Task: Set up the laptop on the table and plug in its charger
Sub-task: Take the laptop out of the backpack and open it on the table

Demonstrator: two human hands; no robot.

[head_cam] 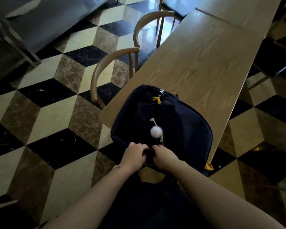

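Opening the backpack (172, 126) on the tabletop (205, 55), laptop not visible and presumably inside. Left hand (134, 155) and right hand (163, 156) side by side, fingers curled onto the bag's near edge just below the white pom-pom (156, 132). Next, likely: drawing the zipper apart, then lifting the laptop out.

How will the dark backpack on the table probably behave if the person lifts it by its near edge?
The backpack looks like soft fabric lying flat and creased, so it would probably sag rather than stay stiff. Its near end overhangs the table edge where the left hand and right hand grip it, so it may slide off. The white pompom would likely swing.
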